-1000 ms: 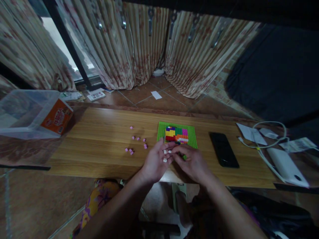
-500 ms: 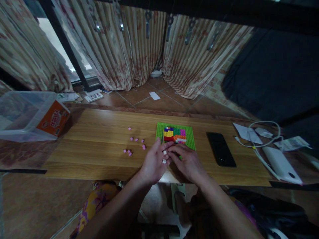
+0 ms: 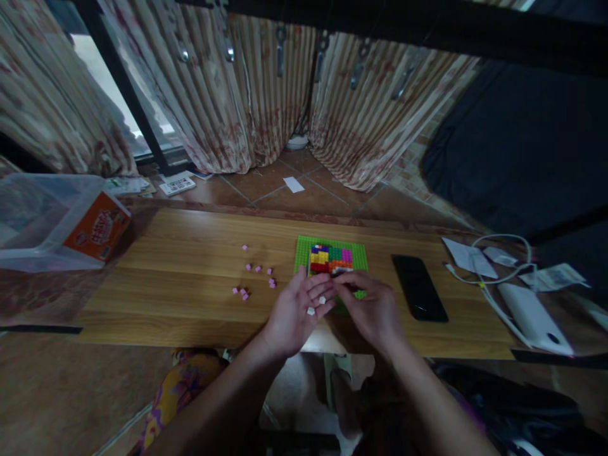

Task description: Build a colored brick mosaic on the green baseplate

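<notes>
My left hand is palm up with its fingers stretched out, and two small white bricks rest loosely on it. Beside its fingertips, my right hand is closed in a pinch; whatever is between its fingertips is too small to make out. Just beyond both hands lies a green baseplate, its near part hidden by them. On the plate is a block of coloured bricks in yellow, red, purple, green, orange, pink and white. Several loose pink bricks are scattered on the wooden table to the left.
A black phone lies on the wooden table, right of the plate. Farther right are a white cable, papers and a white box-like device. A clear plastic bin with an orange label stands at the left end.
My right hand has drawn slightly right, away from the left palm. The two white bricks have shifted a little on the palm, and the left fingers are more spread out.
</notes>
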A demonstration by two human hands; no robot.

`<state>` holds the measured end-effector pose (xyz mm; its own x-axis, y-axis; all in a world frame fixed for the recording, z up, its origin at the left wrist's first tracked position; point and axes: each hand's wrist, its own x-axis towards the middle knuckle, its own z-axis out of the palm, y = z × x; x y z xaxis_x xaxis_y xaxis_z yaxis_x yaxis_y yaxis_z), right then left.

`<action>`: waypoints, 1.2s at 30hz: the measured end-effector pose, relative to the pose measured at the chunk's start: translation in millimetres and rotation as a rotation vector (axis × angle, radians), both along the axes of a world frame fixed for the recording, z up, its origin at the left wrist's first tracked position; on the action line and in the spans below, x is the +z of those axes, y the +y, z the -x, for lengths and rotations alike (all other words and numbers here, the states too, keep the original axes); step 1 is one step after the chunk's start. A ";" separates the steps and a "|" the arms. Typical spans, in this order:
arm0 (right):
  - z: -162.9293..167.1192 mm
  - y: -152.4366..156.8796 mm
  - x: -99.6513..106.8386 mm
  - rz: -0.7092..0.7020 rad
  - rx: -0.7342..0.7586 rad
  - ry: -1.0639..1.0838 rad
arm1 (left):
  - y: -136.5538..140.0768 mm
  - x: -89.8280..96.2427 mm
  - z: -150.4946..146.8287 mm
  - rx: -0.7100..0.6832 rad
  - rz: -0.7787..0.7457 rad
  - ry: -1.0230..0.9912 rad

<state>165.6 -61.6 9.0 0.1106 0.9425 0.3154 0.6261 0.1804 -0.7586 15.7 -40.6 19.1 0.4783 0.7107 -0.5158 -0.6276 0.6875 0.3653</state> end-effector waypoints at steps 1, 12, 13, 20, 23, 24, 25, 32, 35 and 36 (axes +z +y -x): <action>-4.6 2.0 -1.4 -0.014 -0.074 0.017 | 0.8 0.3 1.0 0.000 0.009 0.044; -6.8 19.7 -23.2 -0.013 -0.224 -0.127 | 8.5 -2.7 6.8 0.054 0.054 0.217; -6.0 20.5 -23.9 -0.020 -0.223 -0.150 | 8.4 -2.4 6.8 0.054 0.055 0.220; -5.8 20.0 -25.2 -0.023 -0.179 -0.179 | 8.7 -4.9 8.6 0.070 0.040 0.206; -8.4 17.0 -22.6 0.008 -0.208 -0.091 | 8.8 -4.9 10.2 0.073 0.040 0.200; -9.7 16.4 -21.4 0.020 -0.235 -0.071 | 8.9 -4.7 10.6 0.074 0.041 0.201; -11.1 16.1 -20.4 0.029 -0.264 -0.066 | 9.0 -4.5 11.0 0.076 0.042 0.202; -13.0 24.5 -23.4 -0.028 -0.384 -0.207 | 9.4 -3.9 10.0 0.091 0.041 0.201; -10.5 29.3 -31.7 -0.003 -0.430 -0.141 | 9.0 -3.1 9.7 0.085 0.033 0.168; -10.1 30.7 -34.9 0.018 -0.433 -0.082 | 8.8 -2.8 9.6 0.078 0.027 0.156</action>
